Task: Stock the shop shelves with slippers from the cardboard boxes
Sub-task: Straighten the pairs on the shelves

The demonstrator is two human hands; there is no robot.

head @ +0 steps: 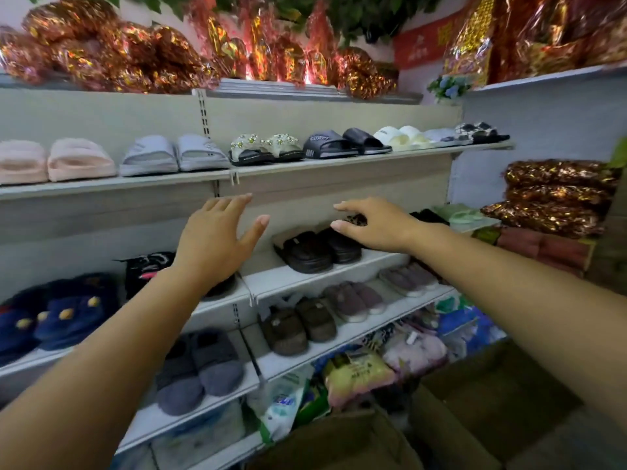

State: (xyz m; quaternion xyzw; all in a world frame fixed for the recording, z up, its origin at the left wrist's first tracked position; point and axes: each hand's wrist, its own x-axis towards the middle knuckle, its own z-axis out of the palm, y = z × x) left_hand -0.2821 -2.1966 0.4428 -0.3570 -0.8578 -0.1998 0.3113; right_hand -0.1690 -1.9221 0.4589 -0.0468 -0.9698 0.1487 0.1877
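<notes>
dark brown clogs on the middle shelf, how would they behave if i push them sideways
The dark brown clogs look moulded with thick soles, so they would probably stay stiff and keep shape when lifted. Their flat soles rest on the smooth shelf, so a push should likely slide them rather than tip or roll them.

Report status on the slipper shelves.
Left hand open, empty. Right hand open over the dark slippers. Bare shelf spot beside them, nothing in the way.
</notes>
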